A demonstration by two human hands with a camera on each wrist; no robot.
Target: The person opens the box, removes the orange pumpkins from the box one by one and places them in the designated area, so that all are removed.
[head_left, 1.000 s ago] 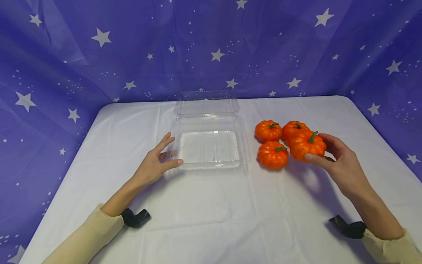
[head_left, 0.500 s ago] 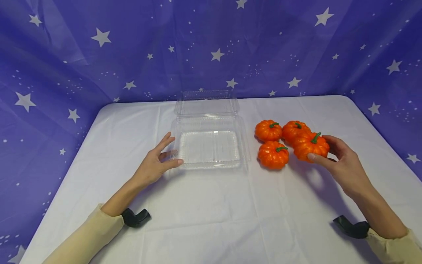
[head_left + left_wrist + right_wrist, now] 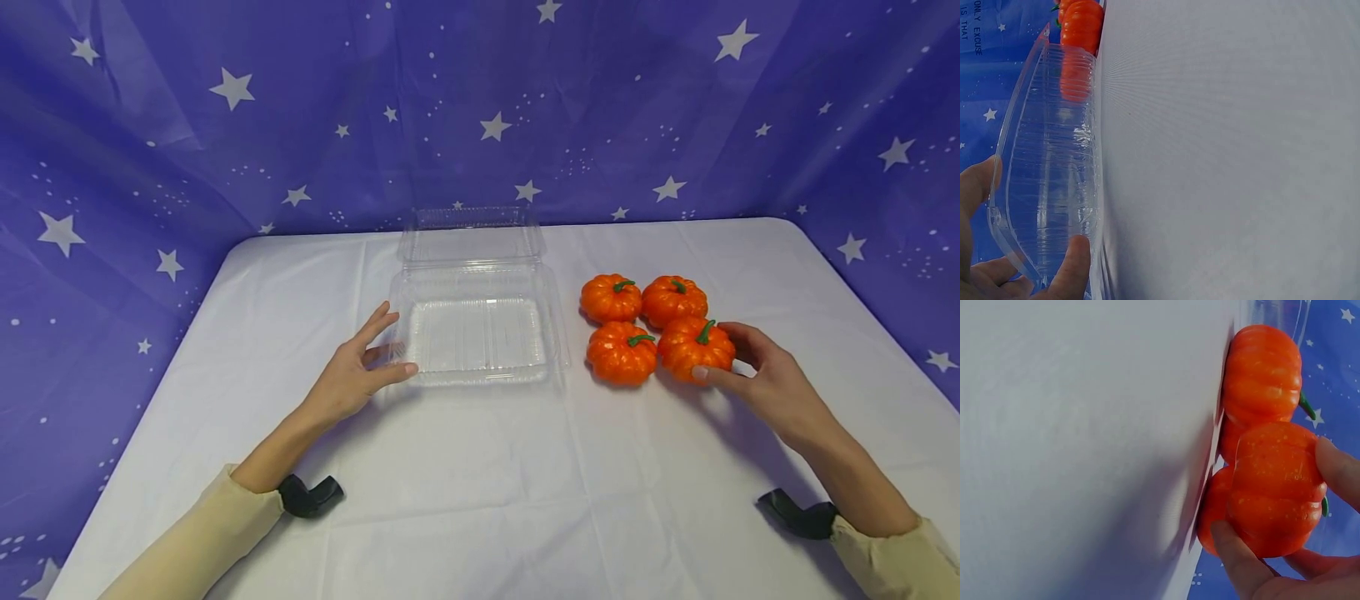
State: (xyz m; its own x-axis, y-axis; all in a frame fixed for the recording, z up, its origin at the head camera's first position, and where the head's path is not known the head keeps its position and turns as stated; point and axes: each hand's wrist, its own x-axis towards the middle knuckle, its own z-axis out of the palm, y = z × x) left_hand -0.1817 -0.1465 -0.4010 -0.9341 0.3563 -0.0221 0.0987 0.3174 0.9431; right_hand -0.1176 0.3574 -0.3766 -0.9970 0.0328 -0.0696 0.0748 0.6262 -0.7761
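Note:
My right hand (image 3: 780,385) holds an orange toy pumpkin (image 3: 692,352) with a green stem, thumb at its near side and fingers behind. In the right wrist view, the held pumpkin (image 3: 1279,487) covers part of the others; whether it touches the cloth I cannot tell. To its left sits another pumpkin (image 3: 621,354), with a back left pumpkin (image 3: 609,298) and a back right one (image 3: 673,300) behind. A clear plastic clamshell box (image 3: 480,333) lies with its lid raised at the back. My left hand (image 3: 347,377), fingers spread and fairly straight, touches its front left corner.
White cloth (image 3: 465,483) covers the table. A purple-blue curtain (image 3: 465,100) with white stars hangs behind it and at the sides. A black curved piece (image 3: 309,497) sits at the left wrist and a similar black piece (image 3: 798,515) at the right.
The right hand first shifted slightly right with its pumpkin, then came left and lower, into the front right place of the group. The left hand and box stay put.

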